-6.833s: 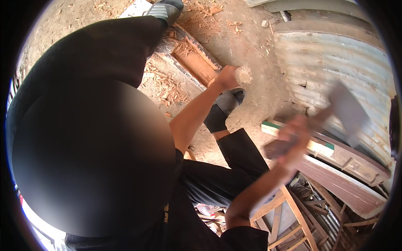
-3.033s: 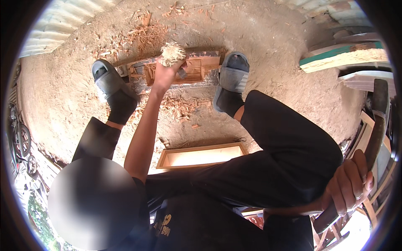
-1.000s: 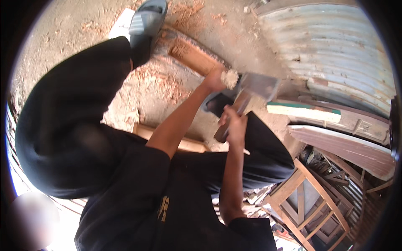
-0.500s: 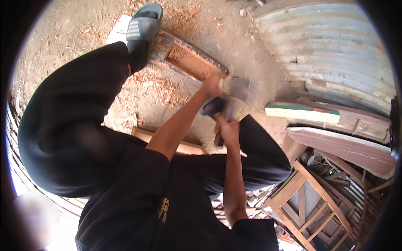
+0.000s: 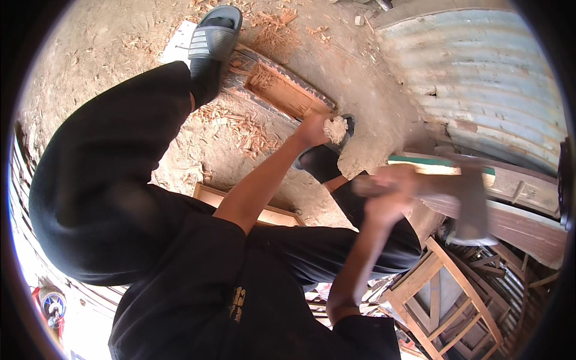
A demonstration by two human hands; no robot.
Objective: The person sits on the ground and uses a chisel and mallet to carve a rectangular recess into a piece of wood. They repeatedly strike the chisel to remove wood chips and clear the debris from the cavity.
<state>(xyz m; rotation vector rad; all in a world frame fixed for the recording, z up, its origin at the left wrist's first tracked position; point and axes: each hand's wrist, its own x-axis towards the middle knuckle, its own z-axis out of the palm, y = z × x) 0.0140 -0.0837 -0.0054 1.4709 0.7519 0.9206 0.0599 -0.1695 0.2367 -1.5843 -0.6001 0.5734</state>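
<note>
My left hand (image 5: 309, 129) grips the handle of an upright chisel, its pale, frayed top (image 5: 335, 129) facing up, over the end of a hollowed, weathered wooden piece (image 5: 276, 89) on the dirt floor. Reddish shavings lie inside that piece and around it. My right hand (image 5: 387, 193) is closed on the handle of a broad-bladed hatchet (image 5: 471, 207), held out to the right of the chisel and blurred by motion. One sandalled foot (image 5: 213, 39) rests at the far end of the wooden piece; the other is partly hidden behind my left hand.
Corrugated metal sheeting (image 5: 474, 84) stands at the right, with planks (image 5: 504, 213) along its foot. A wooden frame (image 5: 444, 300) and scrap wood lie at lower right. An open wooden box (image 5: 270, 215) sits partly behind my legs. A small wheel (image 5: 53, 306) shows at lower left.
My right hand and the hatchet have swung right, away from the chisel's top, where they were a second and half a second ago. My left hand stays on the chisel in much the same place.
</note>
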